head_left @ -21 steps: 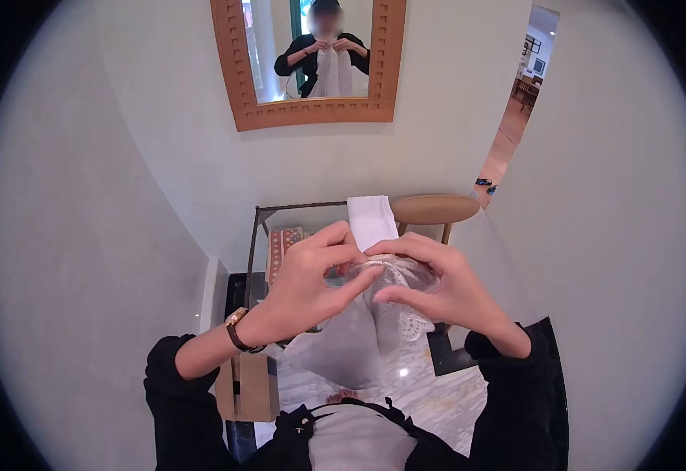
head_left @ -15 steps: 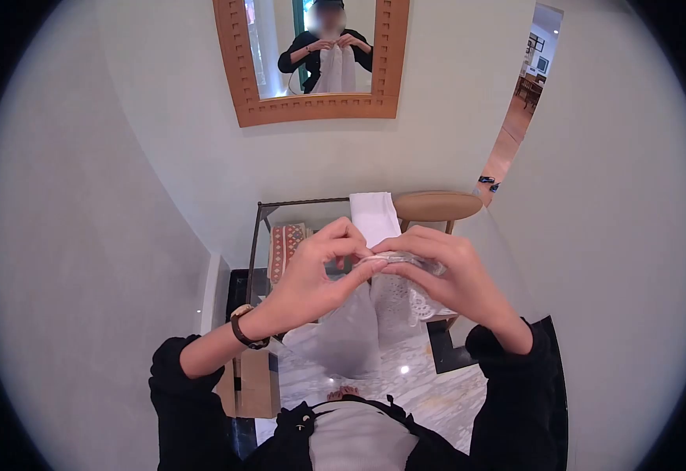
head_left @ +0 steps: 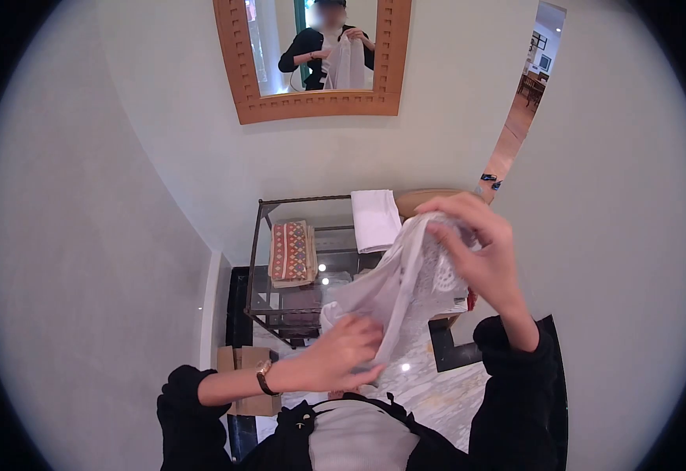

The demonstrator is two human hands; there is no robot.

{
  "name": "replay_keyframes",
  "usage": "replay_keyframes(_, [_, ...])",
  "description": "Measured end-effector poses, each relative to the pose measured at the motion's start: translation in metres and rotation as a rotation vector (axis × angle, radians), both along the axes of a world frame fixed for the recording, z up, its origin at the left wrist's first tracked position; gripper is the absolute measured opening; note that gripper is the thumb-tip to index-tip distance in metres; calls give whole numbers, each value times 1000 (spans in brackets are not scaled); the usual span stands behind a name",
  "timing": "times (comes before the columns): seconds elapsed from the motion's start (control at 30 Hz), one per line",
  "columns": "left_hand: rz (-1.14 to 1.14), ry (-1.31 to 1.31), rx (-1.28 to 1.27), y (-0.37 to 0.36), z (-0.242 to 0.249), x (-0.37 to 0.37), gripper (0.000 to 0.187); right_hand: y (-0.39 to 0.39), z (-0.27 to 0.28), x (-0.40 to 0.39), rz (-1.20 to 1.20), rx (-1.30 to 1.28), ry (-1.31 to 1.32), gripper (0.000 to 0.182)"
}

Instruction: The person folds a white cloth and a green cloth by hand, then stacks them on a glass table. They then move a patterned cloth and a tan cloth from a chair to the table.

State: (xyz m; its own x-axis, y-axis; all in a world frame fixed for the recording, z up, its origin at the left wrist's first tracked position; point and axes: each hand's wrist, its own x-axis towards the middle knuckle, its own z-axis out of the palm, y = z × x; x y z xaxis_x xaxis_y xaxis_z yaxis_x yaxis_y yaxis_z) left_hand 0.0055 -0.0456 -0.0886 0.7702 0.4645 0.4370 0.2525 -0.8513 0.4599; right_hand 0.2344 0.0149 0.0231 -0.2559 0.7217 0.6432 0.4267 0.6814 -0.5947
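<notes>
A thin white cloth with a lace edge (head_left: 410,263) hangs in loose folds before me. My right hand (head_left: 480,243), raised above the glass shelf unit, is closed on its gathered top edge, thumb and fingers pinching the fabric. Lower and to the left, my left hand (head_left: 347,353) is right at the hanging lower part of the cloth. Its fingers are slightly blurred, with the thumb apart from them. The lace section droops below my right hand.
A glass shelf unit (head_left: 261,235) with a dark metal frame stands against the wall, bearing patterned folded textiles (head_left: 292,250) and a folded white cloth (head_left: 374,220). A round brown seat (head_left: 415,199) is beside it. Cardboard boxes (head_left: 258,403) sit at lower left. A wood-framed mirror (head_left: 319,106) hangs above.
My hands were together at the cloth's top edge. The left has let go there and dropped down and left, while the right has lifted the cloth up and to the right.
</notes>
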Motion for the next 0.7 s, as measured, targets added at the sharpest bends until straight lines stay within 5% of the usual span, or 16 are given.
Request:
replay_keyframes(0.2, [-194,557,-723,-2,-89,-41,41,27,2,40,-189,132,232,18])
replay_keyframes(0.37, [-3,388,-173,-7,-46,-103,42,44,-9,86,-269,60,320,18])
replay_keyframes(0.43, [369,673,77,-27,9,-108,35,46,-14,101,-300,7,309,20])
replay_keyframes(0.7, [747,442,451,-29,95,-135,22,59,-14,145,-322,-139,317,22])
